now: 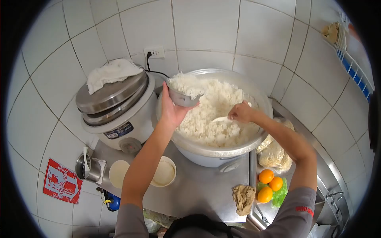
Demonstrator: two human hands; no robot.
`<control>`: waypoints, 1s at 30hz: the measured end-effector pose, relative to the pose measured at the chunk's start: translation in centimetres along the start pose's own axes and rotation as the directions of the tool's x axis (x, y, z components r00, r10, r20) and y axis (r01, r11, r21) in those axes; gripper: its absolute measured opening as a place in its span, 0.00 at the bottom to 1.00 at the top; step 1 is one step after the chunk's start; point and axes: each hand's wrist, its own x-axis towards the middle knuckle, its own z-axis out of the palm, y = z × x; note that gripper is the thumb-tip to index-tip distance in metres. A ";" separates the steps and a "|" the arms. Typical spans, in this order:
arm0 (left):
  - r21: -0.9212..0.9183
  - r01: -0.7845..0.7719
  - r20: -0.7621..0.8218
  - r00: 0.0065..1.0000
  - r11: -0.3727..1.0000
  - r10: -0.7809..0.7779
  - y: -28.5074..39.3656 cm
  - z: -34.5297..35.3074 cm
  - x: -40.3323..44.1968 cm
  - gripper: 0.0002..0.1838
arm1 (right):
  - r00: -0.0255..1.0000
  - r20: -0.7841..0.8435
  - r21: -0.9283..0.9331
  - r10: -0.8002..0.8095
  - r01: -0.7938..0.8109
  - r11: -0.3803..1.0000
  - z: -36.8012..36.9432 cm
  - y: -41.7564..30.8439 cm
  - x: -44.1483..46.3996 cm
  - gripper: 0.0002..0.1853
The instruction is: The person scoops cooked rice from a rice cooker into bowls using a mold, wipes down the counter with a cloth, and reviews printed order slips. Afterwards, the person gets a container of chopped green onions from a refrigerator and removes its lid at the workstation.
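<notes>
My left hand (173, 110) holds a grey metal bowl (183, 99) heaped with white rice, over the left side of a large pot. In my right hand (243, 112) is a white rice paddle (222, 119), its blade down in the cooked rice (212, 133). The fingers are closed round its handle. The wide pot (260, 142) is filled with rice, with a hollow in the middle where the paddle is.
A rice cooker (119, 133) with a tilted lid and a white cloth (113, 73) stands left. Two tubs (119, 174) and a metal container (92, 170) are in front. Right are bagged food (276, 156), oranges (265, 194), a brown rag (243, 198) and a sink faucet (335, 195).
</notes>
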 end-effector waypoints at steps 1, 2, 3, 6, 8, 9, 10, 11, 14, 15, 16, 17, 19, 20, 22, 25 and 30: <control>-0.013 -0.003 0.004 1.000 1.000 0.003 0.2 -0.1 0.2 0.36 | 1.000 0.009 -0.002 0.002 -0.002 1.000 -0.1 0.1 0.0 0.08; -0.025 0.000 0.004 1.000 1.000 0.000 0.1 -0.6 0.1 0.37 | 0.997 0.078 0.163 0.023 -0.035 0.986 -0.3 0.1 -0.1 0.09; -0.037 0.010 0.002 1.000 0.999 -0.010 -0.1 -0.9 0.0 0.37 | 0.988 0.154 0.323 0.033 -0.082 0.943 -0.4 0.2 -0.3 0.11; -0.035 0.059 0.019 0.998 0.998 -0.059 0.0 -1.9 -0.4 0.39 | 0.983 0.177 0.595 0.037 -0.137 0.792 -0.9 2.1 -1.3 0.15; -0.011 0.071 0.004 0.997 0.997 -0.071 -0.1 -2.0 -0.7 0.39 | 0.992 0.120 0.710 0.047 -0.119 0.695 -1.3 3.6 -1.4 0.17; 0.002 0.076 -0.004 0.997 0.997 -0.076 -0.1 -1.9 -0.8 0.40 | 0.995 0.045 0.667 0.093 -0.100 0.739 -2.4 3.7 -1.3 0.16; 0.019 0.078 -0.008 0.997 0.997 -0.077 -0.2 -1.9 -0.9 0.39 | 0.991 -0.029 0.621 0.134 -0.087 0.779 -4.1 3.5 -1.6 0.15; 0.035 0.078 -0.010 0.997 0.996 -0.078 -0.6 -1.7 -0.9 0.39 | 0.980 -0.106 0.570 0.170 -0.080 0.818 -5.8 3.3 -2.0 0.14; 0.016 0.136 -0.056 0.989 0.991 -0.135 -2.3 -0.8 -0.1 0.38 | 0.814 -0.548 0.104 0.192 -0.161 0.981 -9.9 -2.1 -2.7 0.09; -0.002 0.162 -0.074 0.984 0.987 -0.162 -3.0 -0.4 0.4 0.37 | 0.746 -0.662 -0.110 0.074 -0.195 0.975 -9.5 -3.9 -2.2 0.09; -0.008 0.168 -0.055 0.984 0.986 -0.168 -3.8 -0.1 1.0 0.38 | 0.673 -0.736 -0.313 -0.069 -0.249 0.916 -8.5 -6.0 -2.0 0.10; -0.016 0.172 -0.035 0.984 0.985 -0.172 -4.7 0.2 1.6 0.38 | 0.602 -0.765 -0.494 -0.230 -0.318 0.809 -7.7 -7.5 -2.2 0.10; -0.028 0.165 -0.009 0.986 0.986 -0.165 -5.4 1.1 1.9 0.38 | 0.596 -0.766 -0.542 -0.242 -0.395 0.742 -7.1 -9.3 -2.9 0.12; -0.042 0.168 -0.018 0.985 0.985 -0.169 -5.2 1.3 1.8 0.37 | 0.590 -0.768 -0.560 -0.248 -0.431 0.708 -7.3 -9.8 -3.2 0.13; -0.076 0.178 -0.041 0.983 0.981 -0.181 -4.7 1.7 1.5 0.35 | 0.601 -0.798 -0.311 -0.031 -0.367 0.876 -10.1 -7.9 -5.7 0.16; -0.071 0.228 0.034 0.973 0.971 -0.227 -3.9 1.3 1.1 0.34 | 0.670 -0.742 0.183 -0.007 0.212 0.960 -10.2 -4.5 -6.5 0.17; -0.058 0.281 0.111 0.955 0.958 -0.274 -4.8 2.0 0.8 0.33 | 0.764 -0.639 0.346 0.084 0.189 0.919 -5.2 -7.3 -6.9 0.17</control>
